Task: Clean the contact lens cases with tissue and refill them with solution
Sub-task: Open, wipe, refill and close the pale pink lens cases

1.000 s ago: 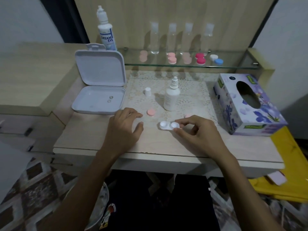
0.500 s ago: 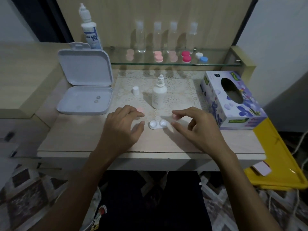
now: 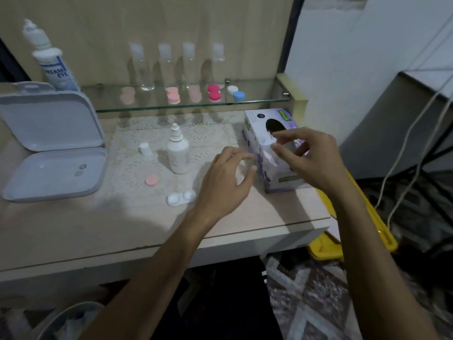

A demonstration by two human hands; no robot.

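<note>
The purple flowered cardboard tissue box (image 3: 274,153) is sitting at the desk's right, partly hidden by the right hand (image 3: 311,158), fingers loosely spread above it. The left hand (image 3: 223,185) is hovering, fingers relaxed. The white twin-cup lens case (image 3: 181,198) is lying open, long axis running left-right, near a small white solution bottle (image 3: 178,153).

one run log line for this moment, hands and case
left hand: open, beside tissue box | right hand: open, over box | lens case: uncapped on table
</note>
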